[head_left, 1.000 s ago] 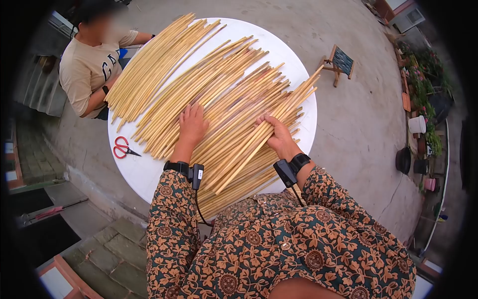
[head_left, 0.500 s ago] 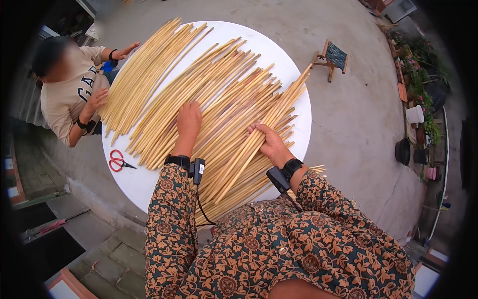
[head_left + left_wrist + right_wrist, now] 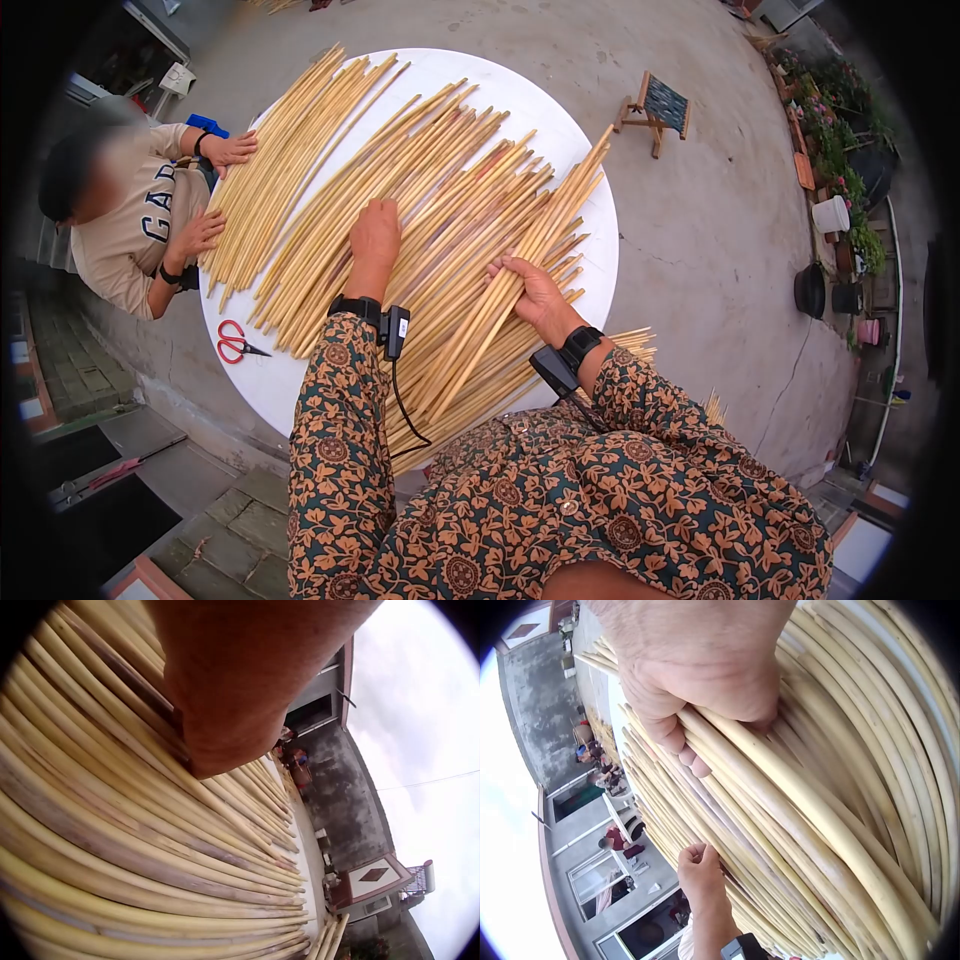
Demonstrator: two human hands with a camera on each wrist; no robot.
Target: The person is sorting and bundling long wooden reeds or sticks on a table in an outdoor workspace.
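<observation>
Long pale canes [image 3: 440,200] lie fanned in several bundles over a round white table [image 3: 590,250]. My left hand [image 3: 375,232] rests on the middle bundle with its fingers bent down into the canes [image 3: 150,847]; the right wrist view shows this left hand [image 3: 703,871] curled. My right hand [image 3: 525,285] grips a slanted handful of canes [image 3: 817,825] on top of the right bundle, with the fingers [image 3: 676,739] wrapped under them. Both sleeves are patterned, and each wrist carries a camera.
Another person [image 3: 130,215] sits at the table's left with both hands on the leftmost bundle. Red scissors [image 3: 235,342] lie on the table's near left. A folding stool [image 3: 655,108] stands on the concrete beyond. Pots and a white bucket [image 3: 832,213] line the right side.
My left hand's fingers went from spread to bent on the canes. The other person brought both hands onto the leftmost bundle. My right hand kept its grip.
</observation>
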